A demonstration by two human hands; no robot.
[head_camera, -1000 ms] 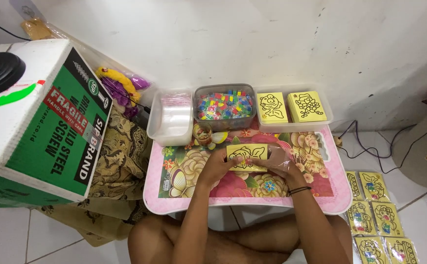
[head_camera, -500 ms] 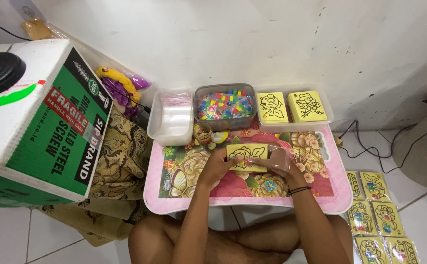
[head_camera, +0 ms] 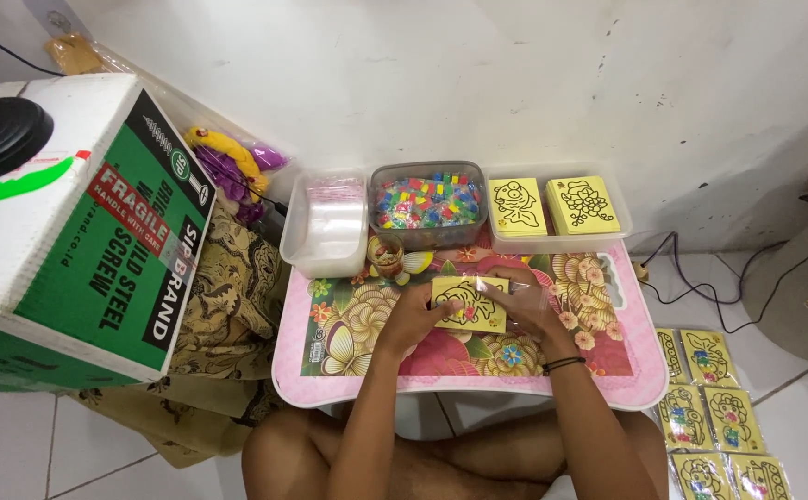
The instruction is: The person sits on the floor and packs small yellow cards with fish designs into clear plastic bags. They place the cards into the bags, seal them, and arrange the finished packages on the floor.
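A yellow card with a black line drawing (head_camera: 467, 304) lies on the small pink floral table (head_camera: 330, 381). My left hand (head_camera: 413, 319) grips its left edge. At the card's right side, my right hand (head_camera: 526, 302) holds the card together with a thin clear plastic sleeve; a black band circles that wrist. Behind the card stand a small cup (head_camera: 385, 254) and a clear tub of small colourful pieces (head_camera: 428, 202).
A clear tray of plastic bags (head_camera: 326, 222) sits at the table's back left, a tray with two stacks of yellow drawing cards (head_camera: 557, 206) at the back right. A large green and white carton (head_camera: 70, 231) stands left. Several finished cards (head_camera: 705, 407) lie on the floor right.
Both hands stay on the yellow card; the right hand has shifted slightly along its right edge. The card remains in the same spot.
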